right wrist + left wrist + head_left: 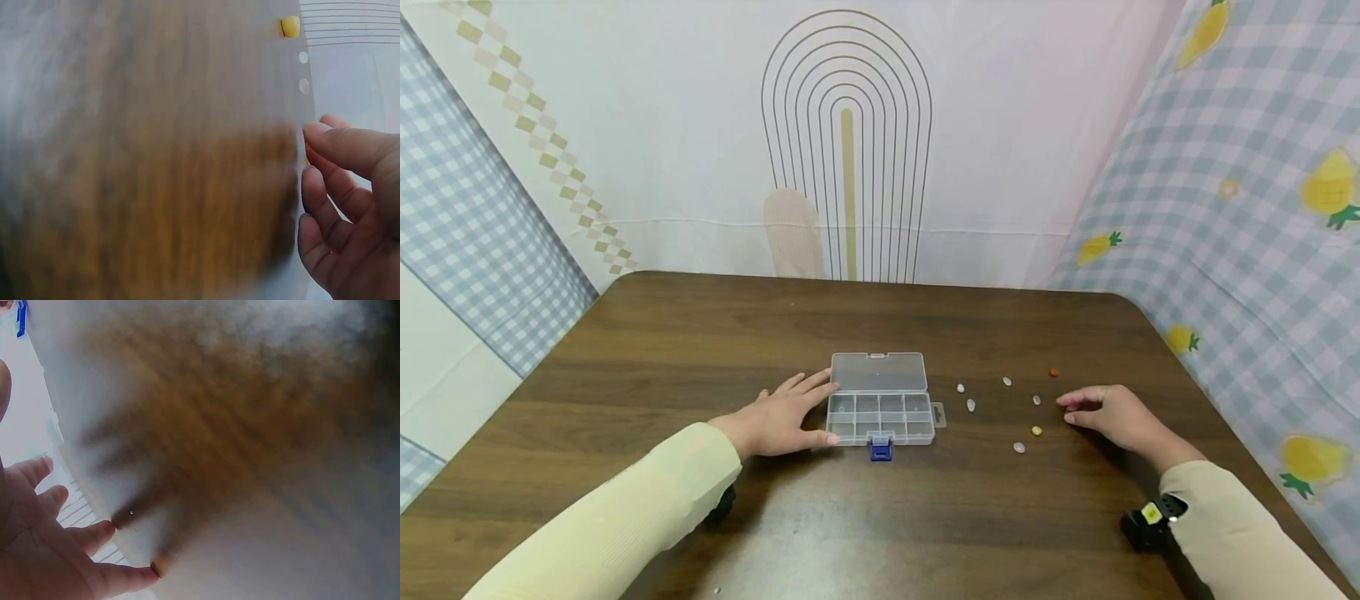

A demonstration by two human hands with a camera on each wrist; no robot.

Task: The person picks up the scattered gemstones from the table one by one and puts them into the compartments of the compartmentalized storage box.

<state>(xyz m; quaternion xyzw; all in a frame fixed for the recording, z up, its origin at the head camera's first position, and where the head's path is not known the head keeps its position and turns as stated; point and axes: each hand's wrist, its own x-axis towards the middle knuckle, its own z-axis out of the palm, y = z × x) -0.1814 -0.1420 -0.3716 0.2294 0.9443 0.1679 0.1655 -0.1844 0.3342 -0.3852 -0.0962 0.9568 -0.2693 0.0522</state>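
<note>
A clear plastic compartment box [880, 417] lies on the table with its lid [878, 372] folded back and a blue latch [880, 451] at its front. My left hand [786, 417] rests at the box's left side, fingers spread, with fingertips and thumb at its edge. Right of the box, small pebbles are scattered: several whitish ones, a yellow pebble [1037, 431] and an orange-red pebble [1054, 372]. My right hand [1108, 414] is low over the table just right of them, thumb and forefinger slightly apart, close to the orange-red pebble. In the right wrist view the yellow pebble [290, 27] shows too.
The brown wooden table [700, 333] has rounded far corners. Behind it hangs a white cloth [685, 125] with arch lines, and a checked pineapple cloth [1247, 250] drapes along the right. A tiny pale speck [717, 590] lies by the near edge.
</note>
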